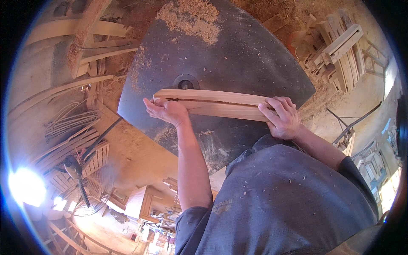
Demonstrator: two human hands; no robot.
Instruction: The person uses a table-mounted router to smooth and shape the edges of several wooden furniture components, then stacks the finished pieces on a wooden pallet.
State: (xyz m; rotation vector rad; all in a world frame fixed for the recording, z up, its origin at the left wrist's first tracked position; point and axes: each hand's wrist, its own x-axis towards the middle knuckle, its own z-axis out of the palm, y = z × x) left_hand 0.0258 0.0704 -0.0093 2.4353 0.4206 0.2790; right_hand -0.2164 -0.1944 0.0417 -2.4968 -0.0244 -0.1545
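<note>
A long, pale wooden piece (221, 109) with a dark lengthwise slot or gap lies across the dark machine table (255, 63). I cannot tell whether it is one grooved part or two strips together. My left hand (170, 112) holds its left end, some fingers stretched past the wood. My right hand (281, 117) is closed round the right end, fingers over the top. Against the far edge of the wood, near its left end, stands a round spindle (185, 84) set in a ring in the table.
Sawdust (193, 19) is heaped on the table's far part. Stacked wood pieces (346, 49) stand at the far right, with curved wooden parts (55, 91) to the left. A standing fan (87, 191) is at the lower left, near a bright light (27, 187).
</note>
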